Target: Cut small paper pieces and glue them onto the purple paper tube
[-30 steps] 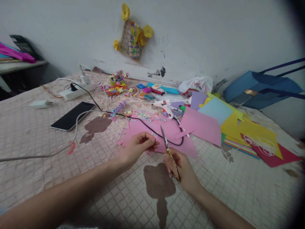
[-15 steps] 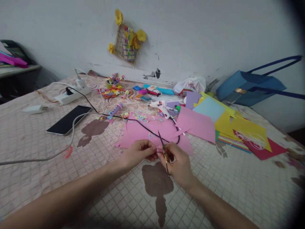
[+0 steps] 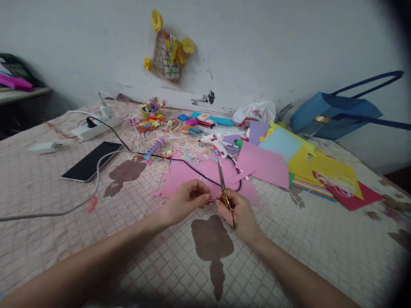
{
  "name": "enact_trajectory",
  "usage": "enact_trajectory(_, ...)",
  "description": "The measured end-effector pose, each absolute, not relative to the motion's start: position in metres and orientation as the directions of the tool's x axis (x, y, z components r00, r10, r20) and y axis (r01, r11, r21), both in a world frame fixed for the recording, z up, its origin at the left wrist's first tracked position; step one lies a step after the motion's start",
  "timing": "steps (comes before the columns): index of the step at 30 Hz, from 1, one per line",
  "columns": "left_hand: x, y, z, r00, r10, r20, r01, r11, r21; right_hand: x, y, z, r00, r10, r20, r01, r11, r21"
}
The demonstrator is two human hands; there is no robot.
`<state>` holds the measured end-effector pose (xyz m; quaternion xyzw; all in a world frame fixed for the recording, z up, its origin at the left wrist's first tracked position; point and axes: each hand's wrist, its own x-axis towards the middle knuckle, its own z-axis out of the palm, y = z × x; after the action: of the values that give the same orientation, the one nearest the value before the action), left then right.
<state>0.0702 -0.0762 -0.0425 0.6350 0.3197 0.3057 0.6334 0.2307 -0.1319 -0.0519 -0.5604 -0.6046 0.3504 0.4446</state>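
My left hand (image 3: 189,200) is pinched on a small pink paper piece (image 3: 212,199), close to the fingertips of my right hand (image 3: 239,214). Gold-handled scissors (image 3: 224,194) are held in my right hand, their blades together and pointing away toward the wall. Both hands are over the near edge of a pink sheet (image 3: 180,175), where small coloured paper bits (image 3: 189,157) lie scattered. A black cable (image 3: 199,172) runs across the sheet to a white glue gun (image 3: 218,143).
A phone (image 3: 93,161), a power strip (image 3: 96,128) and a grey cable (image 3: 73,209) lie to the left. Coloured paper sheets (image 3: 279,145) and a blue bag (image 3: 334,115) are at the right. A decorated cup (image 3: 150,113) stands at the back.
The scissors have turned in my right hand, and their blades now show broadside and point away. My hands stay close together. The whole view has shifted slightly.
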Motion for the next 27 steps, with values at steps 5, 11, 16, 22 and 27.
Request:
enact_trajectory(5,0.069,-0.078,-0.044,0.587,0.808,0.043,0.199,-0.196,0.960,0.231,-0.131,-0.049,-0.002,0.995,0.100,0.357,0.094,-0.929)
enact_trajectory(11,0.071,-0.077,-0.045,0.599,0.801,0.009,0.181,-0.146,0.973,0.231,-0.132,-0.041,0.013,0.999,0.038,0.311,0.032,-0.950)
enact_trajectory(16,0.070,-0.078,-0.046,0.625,0.781,-0.003,0.154,-0.119,0.981,0.230,-0.132,-0.039,0.002,1.000,-0.017,0.287,-0.017,-0.958)
enact_trajectory(22,0.070,-0.077,-0.048,0.645,0.758,-0.097,0.121,0.024,0.992,0.230,-0.131,-0.039,-0.010,0.999,-0.031,0.268,-0.028,-0.963)
enact_trajectory(27,0.070,-0.072,-0.046,0.631,0.763,-0.142,-0.015,0.194,0.981,0.232,-0.132,-0.042,0.020,0.998,-0.062,0.219,-0.064,-0.974)
